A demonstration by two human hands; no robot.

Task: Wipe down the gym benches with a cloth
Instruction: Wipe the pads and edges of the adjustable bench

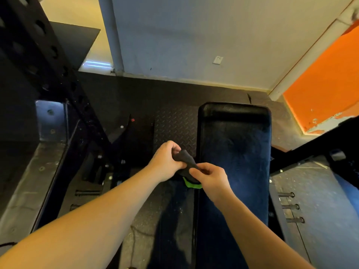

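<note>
Your left grip (167, 162) pinches the upper end of the dark cloth (187, 159), and your right grip (210, 177) pinches the lower. It's bunched, green-edged at the bottom, held over the left edge of the black bench (235, 144).

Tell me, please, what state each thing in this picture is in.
cloth: bunched, held between both hands.
left hand: fingers pinch the cloth's upper end.
right hand: fingers curl round its lower end.
bench: pad not yet being wiped.
orange wall: paint chipped along lower edge.
</note>
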